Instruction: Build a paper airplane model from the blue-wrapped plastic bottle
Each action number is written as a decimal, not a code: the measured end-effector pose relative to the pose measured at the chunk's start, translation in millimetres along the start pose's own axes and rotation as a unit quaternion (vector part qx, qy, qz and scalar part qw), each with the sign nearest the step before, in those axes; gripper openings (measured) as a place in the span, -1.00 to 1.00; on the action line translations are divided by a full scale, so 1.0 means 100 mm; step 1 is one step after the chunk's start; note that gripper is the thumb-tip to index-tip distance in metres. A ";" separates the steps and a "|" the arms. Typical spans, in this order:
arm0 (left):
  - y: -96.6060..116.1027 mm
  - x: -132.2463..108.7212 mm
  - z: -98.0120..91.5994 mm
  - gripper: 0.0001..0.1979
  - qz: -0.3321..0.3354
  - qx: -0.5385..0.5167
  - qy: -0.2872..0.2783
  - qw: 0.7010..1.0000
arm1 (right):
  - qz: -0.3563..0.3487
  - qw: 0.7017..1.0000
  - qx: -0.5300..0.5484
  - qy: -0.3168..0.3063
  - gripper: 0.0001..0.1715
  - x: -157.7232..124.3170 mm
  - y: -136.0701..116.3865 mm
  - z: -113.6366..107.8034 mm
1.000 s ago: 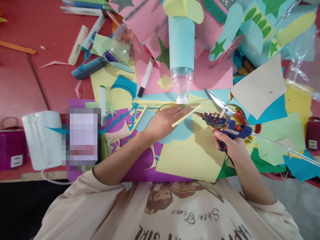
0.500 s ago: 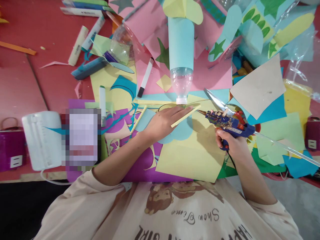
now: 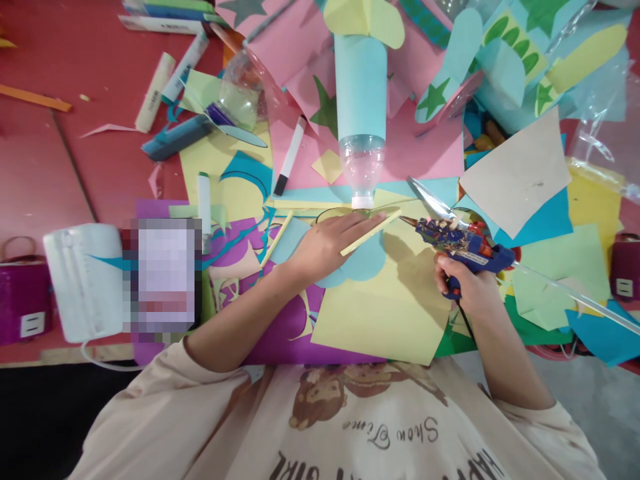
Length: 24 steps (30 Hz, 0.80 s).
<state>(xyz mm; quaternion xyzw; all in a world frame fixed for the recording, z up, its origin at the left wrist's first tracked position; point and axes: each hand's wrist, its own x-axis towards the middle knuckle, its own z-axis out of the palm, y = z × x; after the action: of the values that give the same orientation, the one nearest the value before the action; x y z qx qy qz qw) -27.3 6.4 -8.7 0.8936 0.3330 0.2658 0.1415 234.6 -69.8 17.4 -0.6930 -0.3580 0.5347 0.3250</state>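
Note:
My left hand (image 3: 325, 245) is closed on a narrow yellow paper strip (image 3: 371, 233), with its fingers together along the strip and the thumb hidden. Beneath it lie a scalloped light blue paper shape (image 3: 357, 267) and a pale yellow sheet (image 3: 380, 313). In my right hand (image 3: 467, 283) is a blue hot glue gun (image 3: 467, 245), its body crusted with stuck bits. The nozzle points left, close to the strip's upper right end. A long clear glue stick (image 3: 570, 288) extends from the gun's back. Scissors (image 3: 433, 197) with red handles lie partly behind the gun.
A plastic bottle (image 3: 363, 163) wrapped in light blue paper lies beyond my left hand, cap towards me. A black-capped marker (image 3: 290, 157) rests on pink paper. At left are a white case (image 3: 85, 283) and a blurred-out device (image 3: 165, 273). Paper scraps and cut-outs surround everything.
The glue gun in my right hand has shifted slightly to the right, its nozzle drawing back a little from the paper strip. My left hand stays in place with the strip.

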 end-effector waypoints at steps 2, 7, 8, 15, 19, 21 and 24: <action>0.00 0.00 0.00 -0.62 0.007 0.009 0.015 1.000 | -0.009 1.000 0.014 -0.001 -0.63 0.00 -0.02 0.01; 0.01 0.00 0.00 -0.62 0.002 0.007 0.021 1.000 | -0.013 0.999 0.042 -0.014 -0.68 -0.02 -0.08 0.01; 0.01 0.00 0.00 -0.62 0.002 0.008 0.021 1.000 | -0.010 0.999 0.043 -0.016 -0.68 -0.03 -0.08 0.01; 0.00 -0.01 0.01 -0.61 -0.005 0.009 0.006 1.000 | 0.005 1.000 -0.005 -0.029 -0.66 -0.03 -0.03 0.00; 0.00 -0.01 0.01 -0.61 -0.006 -0.004 -0.003 1.000 | 0.005 0.999 -0.014 -0.033 -0.63 -0.02 -0.03 0.01; 0.00 0.00 0.00 -0.61 -0.002 -0.001 -0.001 1.000 | 0.006 0.999 -0.013 -0.033 -0.62 -0.02 -0.04 0.01; 0.00 0.00 0.00 -0.62 0.002 0.003 0.007 1.000 | 0.004 1.000 -0.009 -0.029 -0.62 -0.02 -0.05 0.01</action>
<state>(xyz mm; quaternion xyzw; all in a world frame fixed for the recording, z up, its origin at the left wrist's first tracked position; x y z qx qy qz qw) -26.9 6.2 -8.6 0.8927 0.3332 0.2710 0.1364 232.7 -68.8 22.1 -0.6820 -0.3692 0.5524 0.3057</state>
